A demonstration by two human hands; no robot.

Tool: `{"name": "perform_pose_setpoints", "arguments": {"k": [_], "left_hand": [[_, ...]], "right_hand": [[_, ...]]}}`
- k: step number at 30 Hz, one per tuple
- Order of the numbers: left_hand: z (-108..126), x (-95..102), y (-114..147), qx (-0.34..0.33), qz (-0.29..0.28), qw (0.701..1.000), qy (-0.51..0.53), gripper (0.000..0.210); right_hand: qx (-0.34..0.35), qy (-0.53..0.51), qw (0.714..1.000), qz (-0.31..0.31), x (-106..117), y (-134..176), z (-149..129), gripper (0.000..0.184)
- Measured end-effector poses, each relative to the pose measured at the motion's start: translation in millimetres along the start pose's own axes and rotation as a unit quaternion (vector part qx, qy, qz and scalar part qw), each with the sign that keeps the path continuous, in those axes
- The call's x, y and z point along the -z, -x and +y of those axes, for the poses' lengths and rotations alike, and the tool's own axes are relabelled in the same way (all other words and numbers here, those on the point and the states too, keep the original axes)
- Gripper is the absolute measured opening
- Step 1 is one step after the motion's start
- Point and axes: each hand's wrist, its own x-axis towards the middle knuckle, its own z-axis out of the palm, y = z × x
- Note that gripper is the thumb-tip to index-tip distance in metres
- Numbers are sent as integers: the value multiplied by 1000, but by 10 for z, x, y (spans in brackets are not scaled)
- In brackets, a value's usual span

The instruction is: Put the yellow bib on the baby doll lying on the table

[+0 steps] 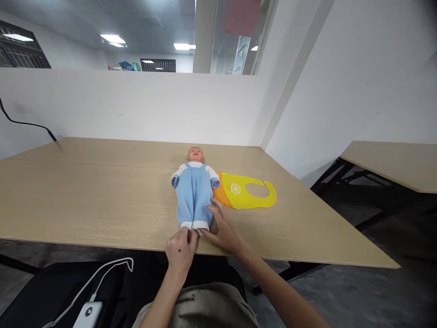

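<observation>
A baby doll lies on its back on the wooden table, its head toward the wall. It wears light blue overalls with white cuffs over a white top. My left hand is closed at the white leg cuffs, its fingertips pinching near the hem. My right hand rests at the doll's lower leg on the right, fingers spread, with the thumb by the cuff. A yellow and orange bib lies flat to the right, its orange end against the doll's arm. The doll's feet are hidden.
The table meets a white wall with a window above. A black cable hangs at the far left. On a dark chair at lower left lies a white device with a white cord. Another table stands at the right.
</observation>
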Motion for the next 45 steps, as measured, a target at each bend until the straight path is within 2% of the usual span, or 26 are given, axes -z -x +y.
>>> {"name": "perform_pose_setpoints", "arguments": {"k": [5,13,18,21,24,27,30,32,34,36,39,41,45], "left_hand": [[-18,4,14,-27,2,999,37,29],[-29,19,59,-84,46,992,79,29],[-79,38,83,-50,35,990,123,19],[-161,71,51,8,15,995,97,16],[-220,108,-38,66,-53,996,25,16],[-237,125,-122,63,-134,989,-24,17],[-243,121,-142,41,-164,985,-40,11],[-248,115,-130,43,-166,984,-36,10],[-251,110,-114,51,-165,985,-31,11],[-252,104,-103,55,-162,985,-27,13],[-254,91,-90,55,-150,987,-23,15],[-259,83,-81,56,-139,989,-23,17],[-266,78,-64,52,-134,989,-18,18]], "right_hand": [[-2,11,1000,-3,3,-2,-7,55],[-15,6,1000,-21,-8,9,18,59],[-16,-37,999,-29,57,38,7,63],[-28,-92,995,-38,105,139,42,68],[-123,-175,977,-13,147,277,190,62],[-275,-259,924,59,233,380,474,54],[-391,-289,857,171,407,429,819,50],[-441,-328,796,254,555,448,1019,45],[-473,-398,723,309,704,468,1164,35],[-500,-459,658,326,833,490,1248,22],[-539,-504,590,327,962,507,1277,9],[-550,-536,556,316,990,492,1257,9],[-547,-596,517,279,905,376,1216,20]]}}
